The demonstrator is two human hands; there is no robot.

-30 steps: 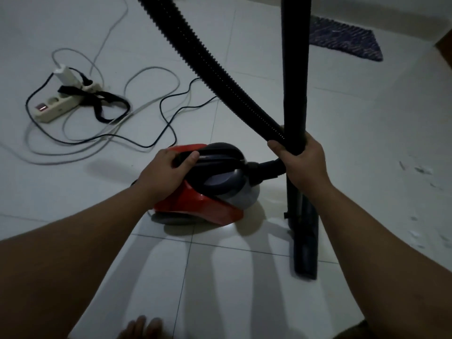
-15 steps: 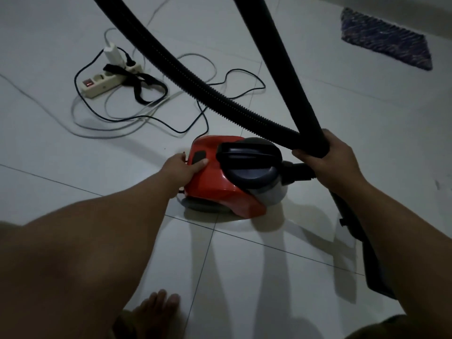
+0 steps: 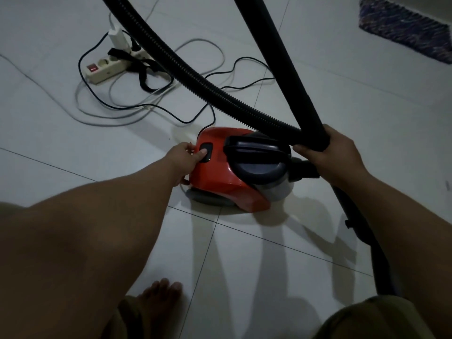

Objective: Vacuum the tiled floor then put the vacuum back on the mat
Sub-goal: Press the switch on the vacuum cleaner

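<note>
A red and dark grey canister vacuum (image 3: 217, 177) stands on the white tiled floor (image 3: 367, 113). My left hand (image 3: 187, 155) rests on its rear end, thumb pressed on a black button (image 3: 205, 152). My right hand (image 3: 330, 155) grips the black wand tube (image 3: 283, 67), which rises to the top edge. The ribbed hose (image 3: 186, 69) arcs from the top down to the vacuum's front. The wand's lower part and floor head (image 3: 367, 243) run down along my right forearm. A dark blue woven mat (image 3: 406, 28) lies at the far right.
A white power strip (image 3: 107, 67) with plugs and a lit red switch lies at the far left, amid looping black and grey cables (image 3: 156, 108). My bare foot (image 3: 161, 297) stands on the tile near the bottom edge.
My left hand has slid off the vacuum's top handle to its rear end, and the thumb now presses the black button. The wand has tilted; my view shifted left.
</note>
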